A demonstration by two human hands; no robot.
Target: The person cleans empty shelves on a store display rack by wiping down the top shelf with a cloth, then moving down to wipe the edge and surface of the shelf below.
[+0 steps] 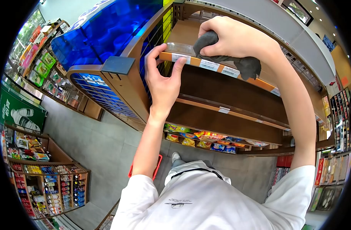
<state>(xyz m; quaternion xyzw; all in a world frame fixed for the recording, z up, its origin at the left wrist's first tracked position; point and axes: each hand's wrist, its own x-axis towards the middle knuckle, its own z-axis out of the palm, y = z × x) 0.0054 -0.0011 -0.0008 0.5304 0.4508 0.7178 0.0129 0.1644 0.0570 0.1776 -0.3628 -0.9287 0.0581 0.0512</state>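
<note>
A dark grey cloth (247, 67) is bunched in my right hand (233, 40), which presses it against the clear plastic shelf guard (179, 48) along the front of the top shelf. Part of the cloth hangs over the orange label strip (218, 68) with its white price tags. My left hand (162, 82) grips the left end of that front edge, thumb in front over a price tag and fingers up at the guard's end. Under both hands, brown shelves (221, 90) run across the rack.
Snack bags (210, 136) fill the bottom shelf. A blue display (106, 34) stands left of the rack's brown end frame (139, 50). A red basket (159, 167) is on the grey floor (118, 153) beside me. Stocked shelves (48, 188) stand at the lower left.
</note>
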